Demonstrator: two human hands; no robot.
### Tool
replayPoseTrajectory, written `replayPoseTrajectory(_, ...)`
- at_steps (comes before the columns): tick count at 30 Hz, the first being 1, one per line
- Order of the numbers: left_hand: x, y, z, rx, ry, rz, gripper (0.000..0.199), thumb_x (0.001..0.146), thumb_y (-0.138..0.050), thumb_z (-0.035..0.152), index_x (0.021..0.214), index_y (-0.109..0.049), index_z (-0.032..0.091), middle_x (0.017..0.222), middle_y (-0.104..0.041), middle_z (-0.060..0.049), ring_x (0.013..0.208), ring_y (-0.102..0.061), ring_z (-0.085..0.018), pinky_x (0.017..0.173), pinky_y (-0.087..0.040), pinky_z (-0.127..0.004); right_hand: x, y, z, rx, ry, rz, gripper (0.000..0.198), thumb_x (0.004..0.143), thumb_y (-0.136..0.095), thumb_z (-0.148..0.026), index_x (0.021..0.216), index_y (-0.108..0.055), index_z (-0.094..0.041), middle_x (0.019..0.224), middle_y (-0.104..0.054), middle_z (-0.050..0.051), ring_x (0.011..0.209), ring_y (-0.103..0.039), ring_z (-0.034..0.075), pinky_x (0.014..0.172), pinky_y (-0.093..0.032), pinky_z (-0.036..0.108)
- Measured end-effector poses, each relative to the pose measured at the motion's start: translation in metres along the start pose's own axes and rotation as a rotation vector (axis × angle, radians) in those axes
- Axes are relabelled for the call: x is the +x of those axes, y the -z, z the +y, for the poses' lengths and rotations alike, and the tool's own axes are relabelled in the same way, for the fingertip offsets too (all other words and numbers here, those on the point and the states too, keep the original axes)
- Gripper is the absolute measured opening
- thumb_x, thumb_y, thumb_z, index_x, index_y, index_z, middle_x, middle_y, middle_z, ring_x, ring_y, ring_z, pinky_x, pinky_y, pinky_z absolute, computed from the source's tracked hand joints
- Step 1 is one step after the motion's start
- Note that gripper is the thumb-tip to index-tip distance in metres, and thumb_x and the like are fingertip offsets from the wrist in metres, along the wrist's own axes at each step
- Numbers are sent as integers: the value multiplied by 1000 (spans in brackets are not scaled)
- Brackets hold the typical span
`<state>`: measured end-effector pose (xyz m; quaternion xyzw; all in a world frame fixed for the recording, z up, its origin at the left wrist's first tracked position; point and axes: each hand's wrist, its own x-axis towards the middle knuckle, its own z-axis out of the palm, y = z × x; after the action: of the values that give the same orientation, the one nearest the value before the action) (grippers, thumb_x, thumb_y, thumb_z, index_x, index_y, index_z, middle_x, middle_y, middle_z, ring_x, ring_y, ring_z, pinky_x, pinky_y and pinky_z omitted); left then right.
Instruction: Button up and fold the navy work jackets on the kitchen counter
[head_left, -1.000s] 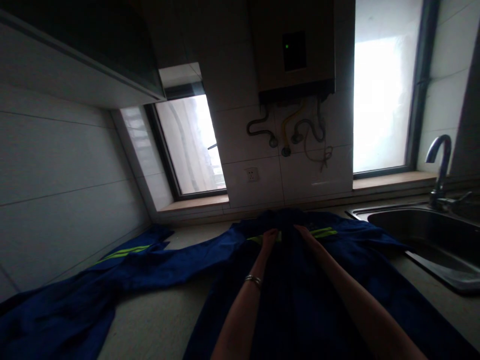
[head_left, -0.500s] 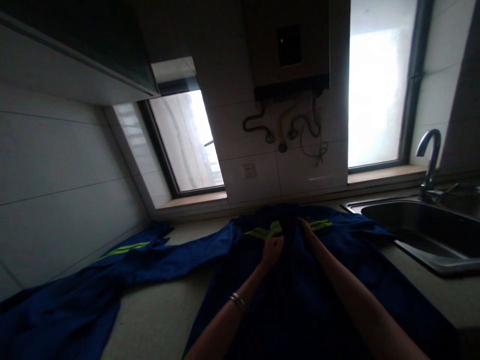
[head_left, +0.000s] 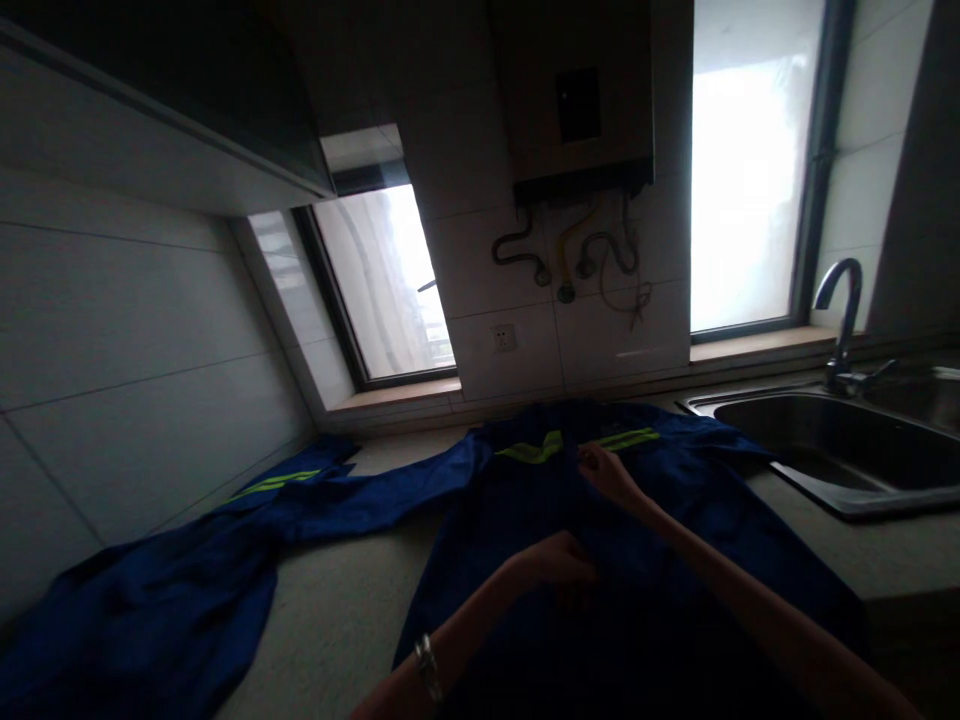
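**Dimly lit, a blue jacket [head_left: 705,540] lies spread beneath two hands**

Leftmost, more blue cloth [head_left: 165,620] with two yellow-green bands [head_left: 274,485] covers the left end of the worktop [head_left: 337,620], near the tiled wall [head_left: 135,320]. From it a blue sleeve [head_left: 375,505] runs rightward to the jacket's shoulder; where one piece ends and the next begins is too dark to tell. Above the worktop's back edge is a window [head_left: 397,280], then a socket [head_left: 504,338].

The jacket takes up the middle, its collar end towards the worktop's back edge and its body stretching towards the front edge. A yellow-green stripe marks each side of its chest. The left hand [head_left: 562,560], a bracelet [head_left: 427,665] on its wrist, is over the lower front, fingers bent; shadow hides whether it grips anything. Further up and slightly right, the right hand [head_left: 606,475] is at the front opening beside the right-hand stripe [head_left: 630,438], thumb and fingers drawn narrowly together; whether cloth is pinched between them cannot be told.

Rightmost, a metal sink [head_left: 862,505] with a curved tap [head_left: 844,310] is set into the worktop.
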<state>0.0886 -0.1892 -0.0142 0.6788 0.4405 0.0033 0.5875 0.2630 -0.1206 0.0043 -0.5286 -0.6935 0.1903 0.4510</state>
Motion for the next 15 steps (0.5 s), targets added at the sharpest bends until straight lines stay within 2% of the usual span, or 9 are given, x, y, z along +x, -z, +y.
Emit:
replayPoseTrajectory(2, -1, -5, 5, -91, -33, 77, 38, 61, -68, 50, 62, -60, 12, 48, -58, 0, 37, -49, -11, 48, -42, -28, -57, 11, -23, -149, 79, -16, 10, 77, -53, -27, 83, -55, -19, 67, -59, -3, 58, -52, 10, 55, -34, 20)
replayPoseTrajectory(3, -2, -7, 9, -129, -51, 108, 39, 61, -67, 51, 62, -60, 12, 49, -59, -1, 39, -51, -12, 50, -44, -30, -87, 16, -35, -219, 95, -43, 13, 80, -51, -32, 79, -54, -19, 63, -58, -3, 53, -50, 9, 52, -30, 20)
replayPoseTrajectory(5, -6, -11, 17, -207, -103, 162, 40, 61, -67, 51, 61, -59, 12, 51, -59, -2, 43, -55, -14, 52, -46, -31, -142, 21, -56, -327, 86, -46, 22, 84, -47, -40, 77, -53, -19, 61, -59, -2, 51, -52, 10, 48, -26, 21)
replayPoseTrajectory(7, -14, -17, 26, -298, -162, 196, 40, 60, -68, 50, 59, -57, 12, 53, -61, -3, 46, -58, -16, 52, -46, -31, -182, 21, -68, -401, 75, -69, 26, 83, -48, -44, 81, -56, -19, 66, -63, 0, 54, -57, 12, 49, -28, 22)
replayPoseTrajectory(10, -27, -30, 39, -443, -274, 209, 40, 61, -68, 50, 63, -57, 11, 60, -65, -7, 53, -62, -19, 53, -47, -30, -207, 11, -71, -538, -28, -95, 36, 84, -45, -49, 76, -63, -19, 70, -68, 6, 61, -64, 20, 52, -34, 25)
replayPoseTrajectory(12, -36, -40, 48, -516, -324, 229, 42, 62, -68, 51, 66, -59, 10, 65, -66, -9, 58, -65, -21, 55, -48, -29, -209, 5, -68, -610, -122, -103, 43, 85, -42, -51, 68, -65, -19, 68, -68, 10, 63, -66, 23, 54, -37, 27)
replayPoseTrajectory(15, -44, -50, 57, -559, -361, 280, 44, 61, -69, 51, 66, -60, 8, 68, -67, -11, 62, -66, -22, 56, -48, -28, -207, 0, -64, -621, -220, -106, 45, 87, -41, -46, 67, -68, -17, 69, -68, 14, 64, -66, 22, 56, -41, 27)
